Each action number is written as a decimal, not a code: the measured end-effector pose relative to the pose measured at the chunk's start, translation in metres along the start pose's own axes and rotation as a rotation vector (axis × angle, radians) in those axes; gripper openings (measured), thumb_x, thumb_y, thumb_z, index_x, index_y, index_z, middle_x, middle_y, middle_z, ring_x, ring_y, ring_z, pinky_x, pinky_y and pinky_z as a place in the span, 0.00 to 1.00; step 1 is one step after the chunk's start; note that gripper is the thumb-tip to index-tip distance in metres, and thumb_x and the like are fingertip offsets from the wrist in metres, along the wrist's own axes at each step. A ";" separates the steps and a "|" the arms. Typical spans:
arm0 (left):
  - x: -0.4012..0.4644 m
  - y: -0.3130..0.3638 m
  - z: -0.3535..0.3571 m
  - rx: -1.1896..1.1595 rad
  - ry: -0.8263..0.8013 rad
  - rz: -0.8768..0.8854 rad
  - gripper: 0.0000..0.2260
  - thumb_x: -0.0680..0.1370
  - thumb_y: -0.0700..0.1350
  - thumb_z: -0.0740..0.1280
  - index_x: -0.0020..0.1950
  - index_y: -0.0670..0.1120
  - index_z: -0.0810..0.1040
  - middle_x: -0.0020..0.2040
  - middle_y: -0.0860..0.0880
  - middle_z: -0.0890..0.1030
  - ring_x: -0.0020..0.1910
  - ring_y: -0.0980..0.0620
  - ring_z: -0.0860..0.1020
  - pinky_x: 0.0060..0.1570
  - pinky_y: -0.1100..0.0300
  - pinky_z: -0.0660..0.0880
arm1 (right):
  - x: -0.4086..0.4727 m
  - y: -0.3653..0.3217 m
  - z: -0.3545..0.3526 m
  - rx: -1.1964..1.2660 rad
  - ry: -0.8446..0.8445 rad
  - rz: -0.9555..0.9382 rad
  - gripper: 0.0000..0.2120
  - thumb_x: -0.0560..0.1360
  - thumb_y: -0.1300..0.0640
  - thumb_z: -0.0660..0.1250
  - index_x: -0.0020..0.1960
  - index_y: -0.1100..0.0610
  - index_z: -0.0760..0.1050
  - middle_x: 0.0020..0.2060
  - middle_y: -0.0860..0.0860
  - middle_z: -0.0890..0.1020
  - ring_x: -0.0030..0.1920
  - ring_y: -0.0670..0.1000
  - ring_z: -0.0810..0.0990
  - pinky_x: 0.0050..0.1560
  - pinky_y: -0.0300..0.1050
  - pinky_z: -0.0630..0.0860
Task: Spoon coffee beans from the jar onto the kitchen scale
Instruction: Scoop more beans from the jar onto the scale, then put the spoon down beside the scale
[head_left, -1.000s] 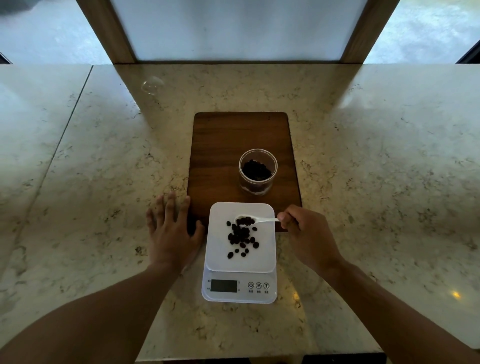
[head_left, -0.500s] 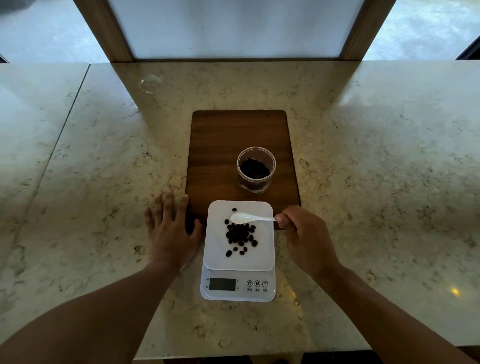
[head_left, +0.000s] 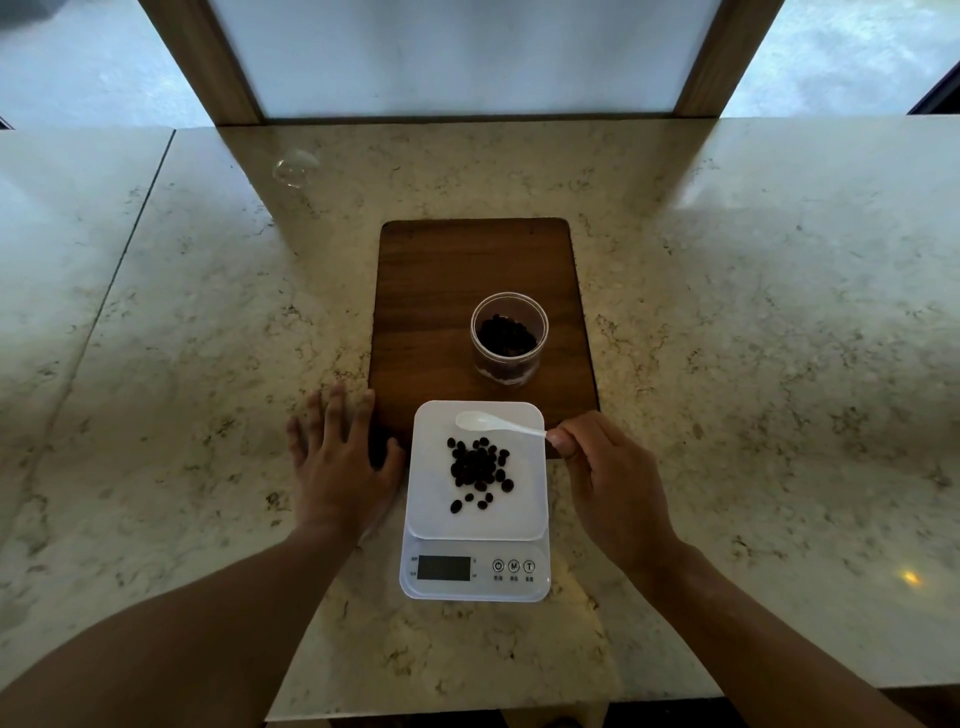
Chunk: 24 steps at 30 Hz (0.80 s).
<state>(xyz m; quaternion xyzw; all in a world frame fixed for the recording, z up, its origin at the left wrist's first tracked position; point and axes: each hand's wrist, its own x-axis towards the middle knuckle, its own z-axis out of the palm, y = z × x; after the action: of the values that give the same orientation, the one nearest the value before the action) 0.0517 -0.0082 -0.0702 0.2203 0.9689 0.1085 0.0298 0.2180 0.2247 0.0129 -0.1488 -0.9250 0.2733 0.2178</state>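
Note:
A white kitchen scale (head_left: 431, 514) stands on the marble counter, with a heap of dark coffee beans (head_left: 479, 470) on its platform. My right hand (head_left: 608, 483) pinches the handle of a small white spoon (head_left: 493, 422); the spoon's bowl is empty and hovers over the platform's far edge. Beyond the scale an open clear jar (head_left: 509, 338) with beans in its bottom stands on a dark wooden board (head_left: 441, 291). My left hand (head_left: 337, 462) lies flat on the counter just left of the scale, fingers spread, thumb close to the scale's side.
A clear round lid (head_left: 295, 167) lies on the counter at the far left. A wooden window frame (head_left: 208, 62) rises behind the counter. The counter's front edge (head_left: 415, 714) runs close below the scale.
The spoon has tipped its beans onto the scale and lifted toward the platform's far edge, now empty. The heap of beans is larger. My left hand has stayed put.

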 end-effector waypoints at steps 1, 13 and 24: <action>0.000 0.000 0.000 0.002 0.000 0.002 0.32 0.76 0.62 0.54 0.79 0.52 0.58 0.81 0.41 0.54 0.81 0.41 0.47 0.77 0.39 0.45 | -0.001 0.000 0.001 0.014 0.007 0.028 0.13 0.80 0.50 0.56 0.45 0.55 0.76 0.36 0.45 0.78 0.30 0.44 0.73 0.26 0.39 0.71; -0.001 0.002 -0.005 -0.003 -0.006 0.013 0.33 0.75 0.64 0.52 0.79 0.52 0.59 0.81 0.41 0.54 0.81 0.41 0.46 0.77 0.39 0.44 | -0.012 0.006 0.005 0.242 0.118 0.386 0.12 0.79 0.45 0.58 0.44 0.50 0.75 0.24 0.45 0.73 0.24 0.45 0.68 0.22 0.34 0.61; -0.001 0.002 -0.004 -0.013 -0.018 0.010 0.34 0.76 0.64 0.50 0.80 0.52 0.57 0.82 0.41 0.53 0.81 0.41 0.45 0.77 0.40 0.42 | 0.006 0.016 0.002 0.371 0.226 0.682 0.11 0.81 0.52 0.57 0.43 0.51 0.74 0.29 0.45 0.75 0.28 0.42 0.70 0.26 0.34 0.65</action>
<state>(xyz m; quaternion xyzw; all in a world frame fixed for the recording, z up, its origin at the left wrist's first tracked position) 0.0526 -0.0076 -0.0659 0.2258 0.9668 0.1133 0.0393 0.2147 0.2394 0.0039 -0.4346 -0.7276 0.4742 0.2382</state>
